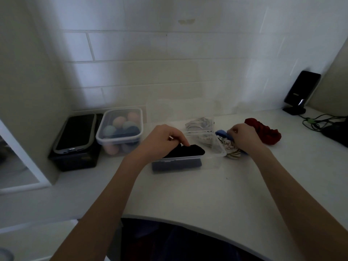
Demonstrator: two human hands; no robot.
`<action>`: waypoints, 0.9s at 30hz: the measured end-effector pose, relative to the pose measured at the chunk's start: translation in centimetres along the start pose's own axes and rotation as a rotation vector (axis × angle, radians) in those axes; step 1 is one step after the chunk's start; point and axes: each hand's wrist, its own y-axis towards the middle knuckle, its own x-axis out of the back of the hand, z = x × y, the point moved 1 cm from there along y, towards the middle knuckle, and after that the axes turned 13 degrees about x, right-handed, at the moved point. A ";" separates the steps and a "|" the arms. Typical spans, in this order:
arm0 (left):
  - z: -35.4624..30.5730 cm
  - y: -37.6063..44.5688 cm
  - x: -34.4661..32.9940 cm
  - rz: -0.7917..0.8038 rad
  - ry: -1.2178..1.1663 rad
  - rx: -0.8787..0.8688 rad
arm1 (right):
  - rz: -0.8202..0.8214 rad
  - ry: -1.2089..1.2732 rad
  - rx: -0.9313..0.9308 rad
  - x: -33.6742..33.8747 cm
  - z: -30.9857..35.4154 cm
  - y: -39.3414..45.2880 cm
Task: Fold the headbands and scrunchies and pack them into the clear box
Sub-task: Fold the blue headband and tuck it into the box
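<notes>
Starting at the far left of the white counter (188,194), we note a dark phone (75,131) lying on top of a black box (75,161). Just beside it stands a lidded plastic tub (120,129) filled with pastel egg-shaped sponges. Next we record the left hand (162,139), its fingers bent downward and pressing a black headband (185,150) into the near end of the clear box (212,159); whether the thumb pinches the fabric we cannot tell. A grey patterned band (199,123) lies in the far end of the same box. Immediately right of the box, the right hand (243,137) is curled tight around a bunch of fabric: a white striped scrunchie (232,152) bulges below the fist and a blue piece (221,133) shows at its left. The two hands sit apart, with the box's right portion between them. A red scrunchie (263,131) rests on the counter just behind the right hand. At the far right, a black device (303,89) leans on a stand against the tiled wall (169,53), with cables (320,120) trailing beside it.
</notes>
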 end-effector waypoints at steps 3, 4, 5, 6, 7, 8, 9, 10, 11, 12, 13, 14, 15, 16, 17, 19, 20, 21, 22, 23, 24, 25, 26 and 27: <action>-0.1 0.0 0.0 -0.002 0.005 -0.002 | 0.042 -0.015 -0.033 -0.2 -0.6 0.2; -0.2 0.0 0.0 0.000 0.004 -0.003 | 0.084 -0.051 -0.045 -0.4 -0.7 0.3; -0.3 0.0 0.0 0.002 0.000 -0.004 | 0.124 -0.102 -0.058 -0.4 -0.8 0.4; -0.3 0.0 0.0 0.003 -0.004 -0.005 | 0.142 -0.118 -0.081 -0.5 -0.8 0.4; -0.4 0.0 0.0 0.003 -0.008 -0.005 | 0.145 -0.111 -0.100 -0.5 -1.0 0.5; -0.5 0.0 -0.1 0.005 -0.010 -0.007 | 0.140 -0.069 -0.117 -0.5 -1.1 0.5; -0.5 0.1 -0.1 0.006 -0.011 -0.010 | 0.114 -0.021 -0.115 -0.5 -1.1 0.5; -0.6 0.1 -0.2 0.007 -0.012 -0.013 | 0.064 0.040 -0.103 -0.4 -1.1 0.3; -0.6 0.1 -0.3 0.006 -0.012 -0.016 | -0.007 0.101 -0.089 -0.3 -1.1 0.0; -0.6 0.2 -0.4 0.005 -0.017 -0.018 | -0.093 0.172 -0.069 -0.1 -0.9 -0.3; -0.6 0.2 -0.5 0.002 -0.025 -0.017 | -0.177 0.252 -0.036 0.4 -0.6 -0.7; -0.6 0.3 -0.6 -0.003 -0.035 -0.018 | -0.254 0.342 0.013 1.0 0.1 -1.2; -0.6 0.5 -0.8 -0.012 -0.041 -0.020 | -0.321 0.426 0.064 1.7 0.8 -1.8; -0.7 0.6 -1.0 -0.021 -0.051 -0.023 | -0.379 0.498 0.104 2.5 1.6 -2.3; -0.8 0.7 -1.2 -0.032 -0.072 -0.023 | -0.425 0.558 0.138 3.3 2.5 -2.8; -1.4 1.0 -1.6 -0.052 -0.155 -0.004 | -0.467 0.688 0.196 4.6 4.1 -3.6; -1.8 1.1 -1.8 -0.049 -0.207 0.023 | -0.456 0.764 0.218 5.1 4.7 -3.9; -2.4 1.2 -2.1 -0.034 -0.254 0.049 | -0.426 0.848 0.231 5.4 5.4 -4.1; -3.0 1.4 -2.3 -0.009 -0.289 0.078 | -0.390 0.931 0.237 5.5 6.1 -4.3; -3.7 1.4 -2.5 0.028 -0.328 0.099 | -0.358 0.991 0.242 5.5 6.7 -4.4; -4.3 1.5 -2.8 0.072 -0.378 0.109 | -0.338 1.017 0.247 5.3 7.2 -4.5; -4.6 1.5 -3.1 0.113 -0.441 0.111 | -0.332 1.020 0.250 5.0 7.6 -4.6; -4.9 1.5 -3.3 0.133 -0.508 0.110 | -0.334 1.023 0.249 4.7 7.9 -4.7; -5.0 1.5 -3.5 0.128 -0.569 0.115 | -0.339 1.035 0.244 4.5 8.1 -4.8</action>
